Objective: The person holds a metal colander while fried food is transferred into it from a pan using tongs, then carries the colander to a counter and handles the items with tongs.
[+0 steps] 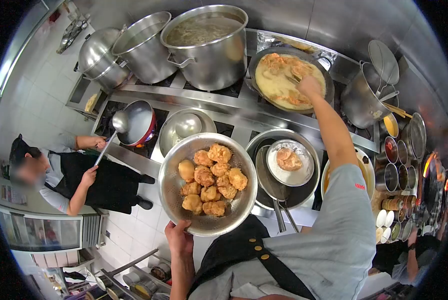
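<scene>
My left hand (180,240) grips the near rim of a perforated metal colander (167,187), tilted over the stove front. Inside it lie several browned fried pieces (204,175). Out over the wok (329,90) at the back right, my right hand (310,86) is closed round a metal tool whose end dips into the foaming oil (279,90). Orange-brown pieces (284,64) float along the far side of that oil. A bowl of white powder (299,176) with a coated piece (288,159) on it sits inside a larger pan, right of the colander.
Large steel pots (209,60) line the back left. A tall pot (361,102) with strainers stands right of the wok. At left, a co-worker (84,175) holds a ladle over a red pan (139,120). Sauce containers (386,177) crowd the right side.
</scene>
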Tool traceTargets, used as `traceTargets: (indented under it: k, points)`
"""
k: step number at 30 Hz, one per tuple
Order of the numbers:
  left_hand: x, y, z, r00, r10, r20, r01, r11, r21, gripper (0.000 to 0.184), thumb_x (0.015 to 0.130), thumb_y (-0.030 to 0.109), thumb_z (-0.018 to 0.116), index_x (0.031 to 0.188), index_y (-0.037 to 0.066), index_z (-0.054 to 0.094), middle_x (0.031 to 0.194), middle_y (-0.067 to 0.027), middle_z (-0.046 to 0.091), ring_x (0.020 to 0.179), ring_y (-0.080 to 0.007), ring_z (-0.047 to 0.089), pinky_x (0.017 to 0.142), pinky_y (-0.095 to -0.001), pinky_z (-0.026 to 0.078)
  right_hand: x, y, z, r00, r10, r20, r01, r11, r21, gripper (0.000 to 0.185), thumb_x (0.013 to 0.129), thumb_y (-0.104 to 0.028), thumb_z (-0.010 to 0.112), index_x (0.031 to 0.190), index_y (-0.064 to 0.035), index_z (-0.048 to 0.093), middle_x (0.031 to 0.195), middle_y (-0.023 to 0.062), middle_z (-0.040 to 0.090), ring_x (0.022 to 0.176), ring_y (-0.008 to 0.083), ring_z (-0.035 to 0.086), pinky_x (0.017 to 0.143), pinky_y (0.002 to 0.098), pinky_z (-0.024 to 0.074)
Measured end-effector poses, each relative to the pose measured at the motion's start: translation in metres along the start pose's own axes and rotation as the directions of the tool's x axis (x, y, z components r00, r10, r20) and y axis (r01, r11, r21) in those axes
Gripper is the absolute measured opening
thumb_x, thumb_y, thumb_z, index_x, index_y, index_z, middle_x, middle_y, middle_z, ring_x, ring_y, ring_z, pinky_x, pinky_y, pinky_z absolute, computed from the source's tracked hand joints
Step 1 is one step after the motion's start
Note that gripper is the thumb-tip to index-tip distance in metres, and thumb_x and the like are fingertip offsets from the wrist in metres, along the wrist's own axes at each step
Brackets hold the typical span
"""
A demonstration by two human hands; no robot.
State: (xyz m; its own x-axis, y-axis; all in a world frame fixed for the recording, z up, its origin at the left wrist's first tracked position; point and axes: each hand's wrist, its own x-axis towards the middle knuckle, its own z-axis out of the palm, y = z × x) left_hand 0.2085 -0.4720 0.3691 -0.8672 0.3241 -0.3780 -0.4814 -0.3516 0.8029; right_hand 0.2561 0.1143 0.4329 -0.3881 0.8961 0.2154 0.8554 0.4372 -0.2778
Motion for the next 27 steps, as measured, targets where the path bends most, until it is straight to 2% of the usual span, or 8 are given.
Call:
traceTargets:
  k: [1, 4, 13, 16, 19, 22, 25, 27]
  points:
    - [-0.001, 0.002, 0.002, 1.000, 0.000, -0.007, 0.000, 1.000, 0.001, 0.029, 0.070, -0.009, 0.054, 0.099, -0.008, 0.053, 0.093, -0.0142, 0.062, 0.079, -0.0236, 0.062, 0.073, -0.0346, 0.051, -0.002, -0.002, -0.006, 1.000, -0.014, 0.003, 0.014, 1.000, 0.009, 0.028, 0.076, -0.015, 0.053, 0.097, -0.0020, 0.065, 0.107, 0.0211, 0.062, 0.101, 0.0341, 0.060, 0.086, 0.0412, 0.0475]
    - [-0.006, 0.008, 0.007, 1.000, 0.000, -0.001, 0.000, 1.000, 0.007, 0.029, 0.070, -0.009, 0.054, 0.098, -0.008, 0.053, 0.092, -0.0148, 0.061, 0.079, -0.0243, 0.062, 0.073, -0.0352, 0.051, -0.005, -0.006, -0.010, 1.000, 0.012, 0.024, -0.012, 1.000, -0.009, 0.043, 0.071, -0.029, 0.069, 0.106, -0.0051, 0.062, 0.104, 0.0192, 0.063, 0.100, 0.0329, 0.060, 0.085, 0.0402, 0.0485]
    - [-0.017, 0.021, 0.017, 1.000, -0.008, -0.022, 0.008, 1.000, 0.013, 0.029, 0.069, -0.009, 0.053, 0.097, -0.010, 0.052, 0.092, -0.0157, 0.061, 0.079, -0.0254, 0.062, 0.073, -0.0353, 0.051, -0.021, 0.013, -0.016, 0.990, -0.123, 0.070, 0.122, 0.992, 0.022, 0.046, 0.066, -0.034, 0.076, 0.088, 0.0049, 0.066, 0.094, 0.0223, 0.065, 0.091, 0.0328, 0.063, 0.079, 0.0398, 0.0489]
    - [-0.019, 0.024, 0.016, 0.999, -0.025, -0.033, 0.026, 1.000, 0.017, 0.029, 0.069, -0.009, 0.053, 0.098, -0.009, 0.052, 0.091, -0.0152, 0.061, 0.077, -0.0249, 0.062, 0.072, -0.0346, 0.051, -0.016, 0.023, -0.013, 0.972, -0.138, 0.189, 0.112, 0.984, 0.140, 0.044, 0.065, -0.036, 0.076, 0.078, 0.0049, 0.067, 0.086, 0.0225, 0.065, 0.085, 0.0321, 0.064, 0.076, 0.0389, 0.0490]
    - [-0.022, 0.030, 0.024, 0.999, -0.010, -0.048, 0.010, 1.000, 0.013, 0.029, 0.069, -0.009, 0.053, 0.098, -0.008, 0.052, 0.090, -0.0146, 0.061, 0.077, -0.0243, 0.062, 0.070, -0.0342, 0.052, -0.028, 0.016, -0.037, 0.942, -0.170, 0.290, 0.137, 0.982, 0.132, 0.051, 0.066, -0.035, 0.076, 0.092, 0.0072, 0.064, 0.101, 0.0253, 0.062, 0.095, 0.0344, 0.062, 0.083, 0.0391, 0.0484]
    - [-0.025, 0.037, 0.027, 0.998, -0.030, -0.050, 0.031, 0.999, 0.021, 0.029, 0.069, -0.009, 0.053, 0.098, -0.008, 0.052, 0.090, -0.0144, 0.061, 0.077, -0.0245, 0.062, 0.071, -0.0344, 0.052, -0.030, 0.012, -0.043, 0.958, -0.147, 0.246, 0.127, 0.987, 0.095, 0.053, 0.065, -0.037, 0.077, 0.094, 0.0062, 0.064, 0.100, 0.0242, 0.063, 0.095, 0.0340, 0.062, 0.082, 0.0385, 0.0487]
    - [-0.029, 0.046, 0.037, 0.996, -0.059, -0.071, 0.062, 0.997, 0.035, 0.030, 0.069, -0.009, 0.053, 0.099, -0.009, 0.052, 0.092, -0.0151, 0.061, 0.079, -0.0253, 0.062, 0.073, -0.0350, 0.052, -0.025, 0.005, -0.039, 0.983, -0.096, 0.159, 0.085, 0.993, 0.077, 0.047, 0.067, -0.038, 0.075, 0.082, 0.0055, 0.067, 0.083, 0.0236, 0.065, 0.083, 0.0306, 0.065, 0.076, 0.0377, 0.0488]
    - [-0.029, 0.048, 0.036, 0.997, -0.055, -0.048, 0.057, 0.998, 0.038, 0.031, 0.069, -0.009, 0.053, 0.100, -0.009, 0.051, 0.093, -0.0159, 0.061, 0.080, -0.0263, 0.062, 0.075, -0.0358, 0.052, -0.028, -0.002, -0.042, 0.990, -0.089, 0.110, 0.080, 0.993, 0.081, 0.047, 0.067, -0.037, 0.075, 0.084, 0.0058, 0.066, 0.086, 0.0238, 0.065, 0.085, 0.0305, 0.065, 0.075, 0.0376, 0.0492]
